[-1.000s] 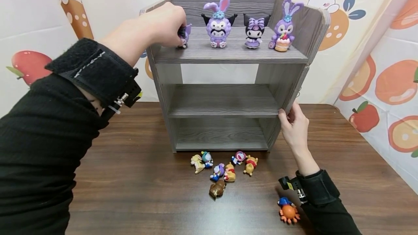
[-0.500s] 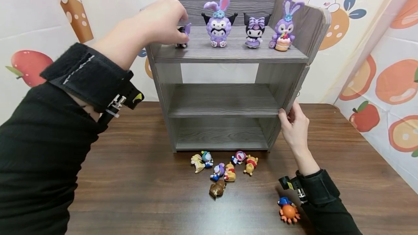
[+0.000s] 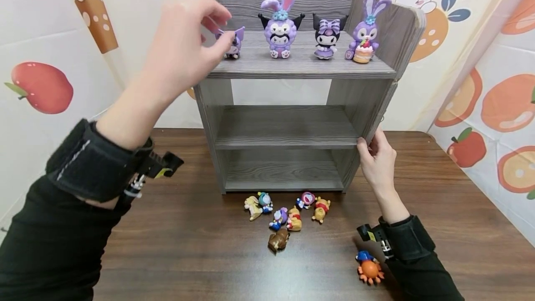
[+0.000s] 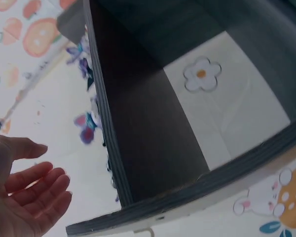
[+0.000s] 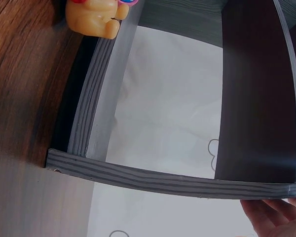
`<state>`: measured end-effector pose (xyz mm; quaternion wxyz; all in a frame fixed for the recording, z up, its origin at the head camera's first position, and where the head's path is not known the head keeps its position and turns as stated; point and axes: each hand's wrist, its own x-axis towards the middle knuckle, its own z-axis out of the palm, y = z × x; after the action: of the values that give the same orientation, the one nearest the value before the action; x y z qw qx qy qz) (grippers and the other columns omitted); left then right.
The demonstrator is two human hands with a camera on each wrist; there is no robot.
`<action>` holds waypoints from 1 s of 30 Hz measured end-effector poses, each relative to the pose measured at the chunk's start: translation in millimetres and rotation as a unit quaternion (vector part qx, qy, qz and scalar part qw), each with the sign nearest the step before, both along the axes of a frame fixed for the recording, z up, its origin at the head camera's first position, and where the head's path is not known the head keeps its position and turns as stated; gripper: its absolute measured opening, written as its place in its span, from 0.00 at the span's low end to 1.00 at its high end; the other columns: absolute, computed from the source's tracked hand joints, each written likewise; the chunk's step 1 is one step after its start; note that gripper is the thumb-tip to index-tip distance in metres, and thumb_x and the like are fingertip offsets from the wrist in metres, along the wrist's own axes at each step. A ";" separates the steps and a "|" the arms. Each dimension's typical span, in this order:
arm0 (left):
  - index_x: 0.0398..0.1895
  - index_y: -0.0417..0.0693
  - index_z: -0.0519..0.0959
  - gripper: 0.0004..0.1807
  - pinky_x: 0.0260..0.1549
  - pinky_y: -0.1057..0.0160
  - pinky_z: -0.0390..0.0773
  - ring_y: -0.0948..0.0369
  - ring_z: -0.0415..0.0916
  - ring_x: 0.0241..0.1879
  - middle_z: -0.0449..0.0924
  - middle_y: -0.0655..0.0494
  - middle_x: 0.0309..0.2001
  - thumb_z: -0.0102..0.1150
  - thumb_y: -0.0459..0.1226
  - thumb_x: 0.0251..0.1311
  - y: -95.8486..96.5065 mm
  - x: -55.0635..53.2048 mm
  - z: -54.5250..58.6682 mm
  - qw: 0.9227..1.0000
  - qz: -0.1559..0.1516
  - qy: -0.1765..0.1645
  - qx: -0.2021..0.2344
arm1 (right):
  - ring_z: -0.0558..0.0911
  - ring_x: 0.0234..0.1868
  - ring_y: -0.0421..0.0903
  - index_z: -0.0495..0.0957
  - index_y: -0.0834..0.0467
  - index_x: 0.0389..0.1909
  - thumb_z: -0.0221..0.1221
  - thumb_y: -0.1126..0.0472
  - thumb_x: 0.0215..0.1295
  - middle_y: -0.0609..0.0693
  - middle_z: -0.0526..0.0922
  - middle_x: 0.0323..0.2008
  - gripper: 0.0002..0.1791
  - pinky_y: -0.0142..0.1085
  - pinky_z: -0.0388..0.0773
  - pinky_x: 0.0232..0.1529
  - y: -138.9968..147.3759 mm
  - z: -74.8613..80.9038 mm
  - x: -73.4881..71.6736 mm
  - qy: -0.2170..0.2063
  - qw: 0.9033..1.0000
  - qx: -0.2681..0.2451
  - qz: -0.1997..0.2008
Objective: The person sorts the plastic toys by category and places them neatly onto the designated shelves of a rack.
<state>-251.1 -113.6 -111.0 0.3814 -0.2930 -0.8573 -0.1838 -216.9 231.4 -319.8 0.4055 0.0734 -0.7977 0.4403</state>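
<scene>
My left hand [image 3: 177, 48] is held up at the left end of the top shelf, thumb and fingers parted with nothing between them. Just beyond the thumb stands a small purple-and-black figurine [image 3: 236, 45], partly covered by the hand. Along the same shelf stand a purple figurine with bunny ears [image 3: 279, 36], a black-hooded figurine with a striped bow [image 3: 327, 38] and a purple bunny with a cake [image 3: 364, 41]. My right hand [image 3: 378, 159] grips the right side edge of the grey wooden display shelf [image 3: 286, 139]; its fingers [image 5: 266, 215] lie along the outside of the side panel.
On the brown table [image 3: 175, 245], several small figurines lie before the shelf, among them a yellow bear [image 3: 321, 210] and a brown figure [image 3: 278, 240]. An orange crab figure [image 3: 370, 271] lies by the right wrist. Fruit-printed sheets [image 3: 501, 120] hang behind and beside.
My left hand has let go of the purple-and-black figurine and drawn back to the left, its fingers spreading. The figurine stays standing on the top shelf. My right hand keeps its place.
</scene>
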 end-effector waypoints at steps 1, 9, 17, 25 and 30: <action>0.44 0.45 0.77 0.16 0.32 0.68 0.68 0.65 0.70 0.35 0.77 0.56 0.38 0.51 0.43 0.56 0.7 8.0 -3.4 1.000 -0.003 0.006 0.006 | 0.75 0.33 0.27 0.72 0.60 0.50 0.49 0.69 0.58 0.58 0.80 0.36 0.18 0.18 0.68 0.28 0.0 0.1 0.0 0.000 1.000 0.000 0.000; 0.44 0.57 0.77 0.16 0.28 0.63 0.70 0.69 0.69 0.32 0.76 0.66 0.36 0.59 0.47 0.51 -7.1 -19.3 -79.5 0.998 -0.055 0.032 -0.007 | 0.73 0.30 0.25 0.71 0.69 0.48 0.48 0.73 0.56 0.65 0.79 0.34 0.16 0.16 0.67 0.28 -13.7 18.1 16.2 0.002 1.000 -0.009 0.008; 0.35 0.41 0.77 0.07 0.33 0.64 0.70 0.61 0.71 0.31 0.76 0.54 0.31 0.58 0.33 0.52 22.9 86.8 -84.1 0.989 -0.129 -0.068 -0.010 | 0.74 0.31 0.25 0.70 0.72 0.47 0.48 0.75 0.56 0.67 0.78 0.35 0.16 0.16 0.67 0.28 -19.9 24.6 22.5 -0.003 1.000 -0.011 0.018; 0.35 0.40 0.77 0.09 0.32 0.63 0.73 0.61 0.72 0.31 0.76 0.54 0.32 0.60 0.33 0.50 25.6 87.6 -130.3 0.975 -0.101 -0.187 -0.064 | 0.74 0.32 0.25 0.70 0.71 0.47 0.47 0.74 0.56 0.67 0.78 0.36 0.16 0.16 0.67 0.29 -19.5 23.9 22.5 -0.004 1.000 -0.012 0.016; 0.35 0.40 0.78 0.09 0.31 0.64 0.73 0.61 0.73 0.32 0.76 0.55 0.32 0.61 0.33 0.49 28.0 83.4 -159.0 0.966 -0.086 -0.230 -0.079 | 0.73 0.31 0.25 0.70 0.72 0.47 0.48 0.74 0.56 0.67 0.78 0.35 0.16 0.16 0.67 0.28 -20.4 25.0 23.3 -0.002 1.000 -0.008 0.012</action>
<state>-167.7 -85.6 -270.0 0.1324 -0.3443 -0.9054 -0.2101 -193.6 211.0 -294.9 0.3989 0.0791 -0.7941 0.4518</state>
